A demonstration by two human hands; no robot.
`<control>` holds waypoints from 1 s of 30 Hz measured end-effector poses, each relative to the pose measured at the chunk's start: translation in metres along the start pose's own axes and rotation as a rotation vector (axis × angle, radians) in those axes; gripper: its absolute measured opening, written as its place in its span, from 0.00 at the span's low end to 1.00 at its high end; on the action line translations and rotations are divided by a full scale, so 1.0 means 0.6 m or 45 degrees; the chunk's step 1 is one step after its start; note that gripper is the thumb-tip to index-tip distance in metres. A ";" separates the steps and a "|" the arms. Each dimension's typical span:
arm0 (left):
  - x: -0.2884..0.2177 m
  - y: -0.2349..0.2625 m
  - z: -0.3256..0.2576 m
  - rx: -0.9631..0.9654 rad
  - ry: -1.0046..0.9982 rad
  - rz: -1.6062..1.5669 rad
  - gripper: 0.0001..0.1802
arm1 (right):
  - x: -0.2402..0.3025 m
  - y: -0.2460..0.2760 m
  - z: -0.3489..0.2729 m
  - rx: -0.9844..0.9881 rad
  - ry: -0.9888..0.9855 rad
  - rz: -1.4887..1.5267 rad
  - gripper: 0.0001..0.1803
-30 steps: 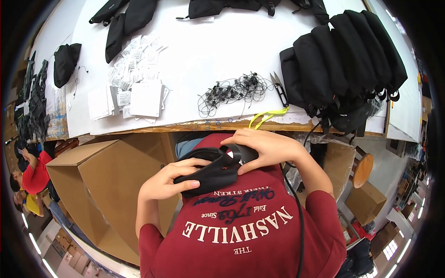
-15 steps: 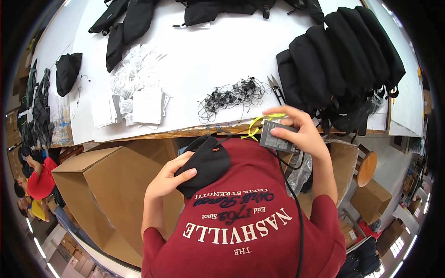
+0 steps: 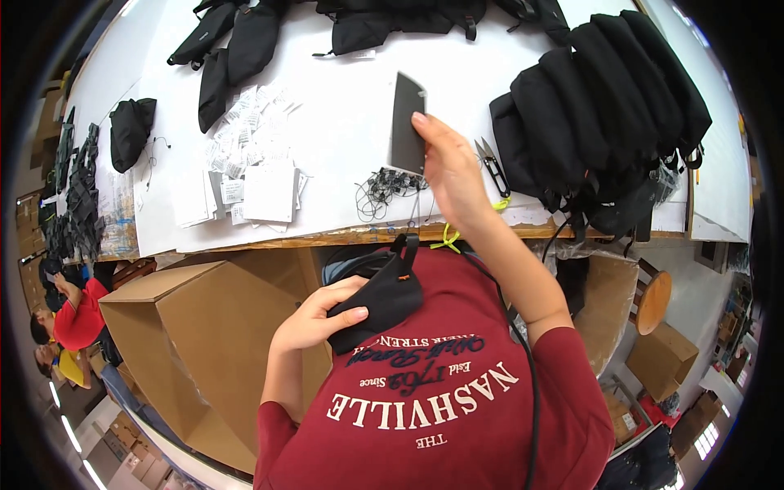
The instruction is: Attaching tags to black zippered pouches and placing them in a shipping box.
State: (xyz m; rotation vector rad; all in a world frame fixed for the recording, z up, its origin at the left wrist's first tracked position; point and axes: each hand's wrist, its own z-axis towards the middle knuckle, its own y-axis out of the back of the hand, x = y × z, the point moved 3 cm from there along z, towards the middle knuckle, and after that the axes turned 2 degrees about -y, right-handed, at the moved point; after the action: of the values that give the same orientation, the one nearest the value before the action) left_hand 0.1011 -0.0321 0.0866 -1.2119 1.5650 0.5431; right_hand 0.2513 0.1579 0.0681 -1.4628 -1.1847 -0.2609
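My left hand grips a small black fabric pouch against my red shirt, below the table edge. Raised over the white table, my right hand pinches a flat grey card by its lower edge. Just under that card lies a tangle of black cords. Small black snips with a yellow-green loop rest to the right of my right hand.
A row of black pouches is stacked at the table's right, more black bags lie at the far edge, and white paper tags are piled at left. An open cardboard box stands below the table. Other people sit at far left.
My right hand has lifted away from the pouch at my chest and risen over the table, carrying the grey card. The left hand keeps the pouch near my shirt.
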 end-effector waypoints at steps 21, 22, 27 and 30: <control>-0.075 0.026 0.032 -0.565 -0.153 1.019 0.10 | 0.078 0.000 -0.053 0.209 0.253 -0.977 0.14; -0.081 0.016 0.036 -0.585 -0.174 1.023 0.09 | 0.077 -0.017 -0.066 0.296 0.203 -1.008 0.11; -0.082 0.007 0.069 -0.688 -0.497 1.244 0.12 | 0.047 -0.022 -0.089 0.518 0.357 -1.946 0.14; -0.076 0.001 0.072 -0.495 -0.708 1.551 0.13 | 0.014 0.001 -0.097 0.676 0.239 -2.192 0.19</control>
State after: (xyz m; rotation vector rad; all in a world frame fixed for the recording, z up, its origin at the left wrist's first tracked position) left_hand 0.1179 0.0230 0.1123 -0.1456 1.5834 1.8425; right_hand 0.2819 0.1132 0.0915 0.3348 -1.8686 -1.0778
